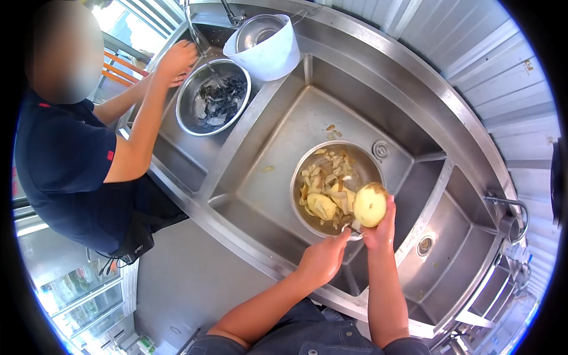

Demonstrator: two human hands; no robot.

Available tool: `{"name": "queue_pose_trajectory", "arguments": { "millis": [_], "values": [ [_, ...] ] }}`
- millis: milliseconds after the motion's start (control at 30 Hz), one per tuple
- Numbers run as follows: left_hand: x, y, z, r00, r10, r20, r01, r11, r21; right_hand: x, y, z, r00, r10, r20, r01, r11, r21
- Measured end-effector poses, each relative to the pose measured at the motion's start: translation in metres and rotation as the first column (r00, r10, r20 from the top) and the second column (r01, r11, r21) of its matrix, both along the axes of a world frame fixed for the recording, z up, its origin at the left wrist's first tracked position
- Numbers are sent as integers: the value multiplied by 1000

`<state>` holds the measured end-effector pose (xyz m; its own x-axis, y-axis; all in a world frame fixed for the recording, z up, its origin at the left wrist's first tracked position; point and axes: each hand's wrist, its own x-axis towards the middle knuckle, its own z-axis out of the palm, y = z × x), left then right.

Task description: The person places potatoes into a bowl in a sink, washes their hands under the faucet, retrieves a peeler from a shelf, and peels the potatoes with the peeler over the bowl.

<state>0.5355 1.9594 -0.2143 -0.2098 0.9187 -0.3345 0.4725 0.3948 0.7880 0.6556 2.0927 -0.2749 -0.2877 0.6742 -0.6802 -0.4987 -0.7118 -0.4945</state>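
Observation:
In my right hand (381, 228) is a large, mostly peeled potato (371, 205), with some brown skin left along its upper edge. My left hand (322, 259) is closed around a small tool that looks like a peeler (354, 234), just below the potato; the fingers hide most of it. Both hands are over the near right rim of a round metal bowl (294, 192). Inside the bowl lie many peel strips (331, 171) and a peeled potato (321, 206).
The bowl stands in a wide steel sink basin (266, 142), beside a drain (380, 149). To the left, a co-worker (71, 142) reaches toward a running tap (198, 38) above a bowl of dark strips (216, 97). A white tub (269, 59) sits on the divider. Another basin (444, 236) lies right.

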Motion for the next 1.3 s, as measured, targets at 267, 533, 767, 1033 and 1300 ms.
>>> {"name": "queue_pose_trajectory", "arguments": {
  "millis": [267, 533, 767, 1033, 1300],
  "values": [
    [-34, 35, 6, 986, 168, -4, -167, 982, 91, 7, -15, 2, 955, 67, -287, -59, 998, 39],
    [-24, 19, 4, 985, 154, 78, -159, 986, 58, 6, -13, -1, 961, 102, -259, -74, 990, 116],
    [-24, 22, 7, 986, 140, 87, -144, 989, 40, 10, -15, -3, 967, 40, -253, -25, 998, 63],
    [-23, 20, 8, 984, 143, 102, -146, 989, 20, 12, -18, 3, 973, 45, -225, -35, 998, 50],
    [-18, 21, 7, 982, 159, 104, -158, 987, -24, 9, -19, 7, 974, 18, -224, -13, 1000, 25]
  ]
}}
